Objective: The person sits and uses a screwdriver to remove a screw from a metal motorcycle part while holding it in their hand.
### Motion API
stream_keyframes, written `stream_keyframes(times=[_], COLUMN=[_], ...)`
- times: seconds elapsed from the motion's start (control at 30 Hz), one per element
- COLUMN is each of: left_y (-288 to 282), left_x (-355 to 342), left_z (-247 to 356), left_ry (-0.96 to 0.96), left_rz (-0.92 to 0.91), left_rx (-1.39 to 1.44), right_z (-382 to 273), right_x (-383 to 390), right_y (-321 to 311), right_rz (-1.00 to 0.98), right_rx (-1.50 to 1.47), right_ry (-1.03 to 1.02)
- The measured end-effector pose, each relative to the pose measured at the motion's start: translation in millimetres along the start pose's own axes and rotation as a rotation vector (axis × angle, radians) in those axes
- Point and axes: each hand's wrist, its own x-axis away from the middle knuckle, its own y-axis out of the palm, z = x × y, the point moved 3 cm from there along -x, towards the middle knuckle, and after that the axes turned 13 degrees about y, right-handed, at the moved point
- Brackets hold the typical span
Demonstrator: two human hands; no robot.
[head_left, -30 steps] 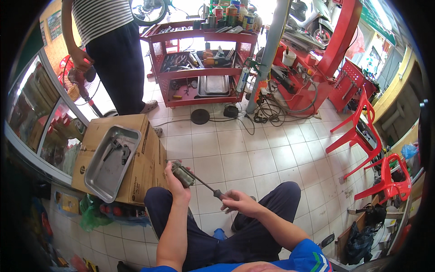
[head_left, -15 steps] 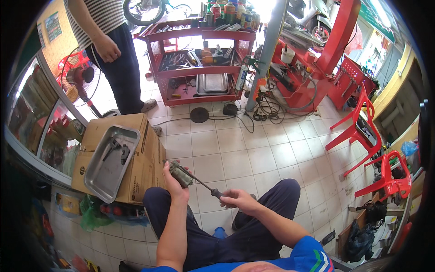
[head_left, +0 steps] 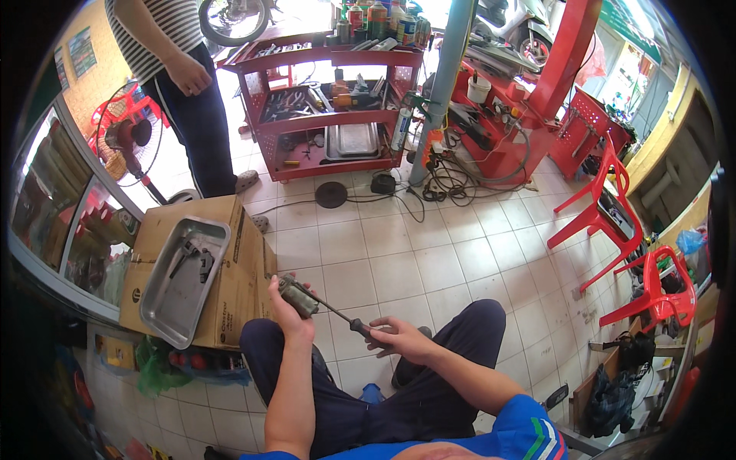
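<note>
My left hand (head_left: 290, 322) is wrapped round a small motor (head_left: 297, 297), a grimy grey-green metal cylinder, held above the floor between my knees. In my right hand (head_left: 405, 340) is the dark handle of a screwdriver (head_left: 337, 312). Its long shaft points up and left to the motor, and the tip looks to be at the motor's upper side; exact contact is too small to tell. To the left, a metal tray (head_left: 170, 308) lies on a cardboard box (head_left: 249, 264), with a few dark metal parts (head_left: 204, 264) in it.
A red tool cart (head_left: 330, 126) with tools and cans stands ahead. A person (head_left: 192, 100) in a striped top stands at the far left beside a fan (head_left: 129, 138). Cables (head_left: 445, 178) lie by a post. Red plastic chairs (head_left: 613, 211) stand at right.
The view has shifted slightly. My right fingers have spread a little on the screwdriver handle, and the motor sits slightly turned in my left hand.
</note>
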Motion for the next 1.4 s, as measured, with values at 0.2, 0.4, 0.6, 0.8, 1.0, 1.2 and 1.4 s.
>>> stream_keyframes(times=[0.2,0.4,0.6,0.8,1.0,1.2,1.4], left_y=[4,4,6,1,3,9,3], left_x=[3,1,3,0,1,7,3], left_z=[0,7,7,7,4,11,6], left_ry=[-0.011,0.01,0.028,-0.003,0.023,0.09,0.071], left_rz=[-0.018,0.03,0.009,0.03,-0.014,0.016,-0.026], left_rx=[-0.001,0.035,0.011,0.047,0.014,0.007,-0.007], right_z=[1,-5,5,-4,10,4,8], right_x=[5,7,-6,9,-9,3,-5], right_y=[8,9,-3,11,-2,8,2], right_rz=[0.032,-0.105,-0.064,-0.133,-0.05,-0.097,-0.11], right_rx=[0.291,-0.095,0.134,0.009,0.254,0.211,0.094], right_ry=[-0.084,0.084,-0.052,0.062,0.022,0.075,0.148])
